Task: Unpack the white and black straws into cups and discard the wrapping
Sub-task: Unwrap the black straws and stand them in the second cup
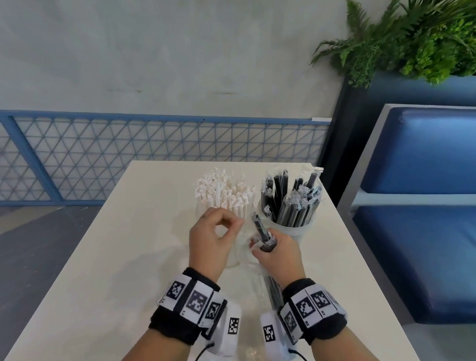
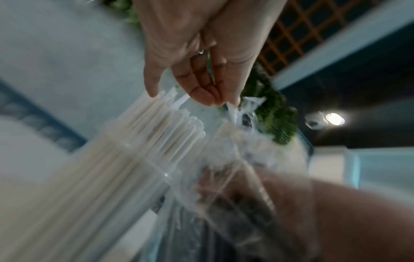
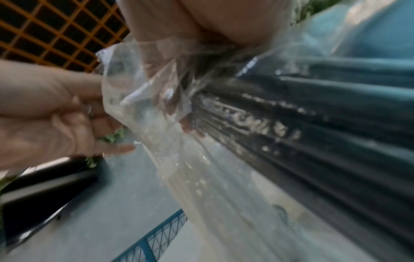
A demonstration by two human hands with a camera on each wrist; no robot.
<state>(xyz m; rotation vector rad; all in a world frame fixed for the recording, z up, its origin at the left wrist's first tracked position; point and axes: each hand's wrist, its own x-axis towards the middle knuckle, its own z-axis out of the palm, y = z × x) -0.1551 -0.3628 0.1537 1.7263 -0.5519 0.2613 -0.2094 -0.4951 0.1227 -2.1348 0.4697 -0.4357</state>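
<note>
- Right hand is gripping a bundle of black straws through a clear plastic bag, fingers curled tight around it; the bundle is tilting up toward the cups, probably so straws can be drawn out of the bag mouth.
- Left hand is hovering just beside the bag mouth, thumb and forefinger tips meeting. The left wrist view suggests a pinch on the film edge; blurred, so I cannot tell for sure.
- Black straws already unpacked are standing in a white cup, each in its own clear sleeve.
- White paper-wrapped straws are standing upright in a clear cup to its left, on the white table.
- Judgement: the white lot is looking finished; the black lot is partway, with some straws remaining in the bag. The bag is not yet discarded.
- Writing: pale print is running along the bag, unreadable through blur. Wristbands are carrying square coded markers, no legible text.
</note>
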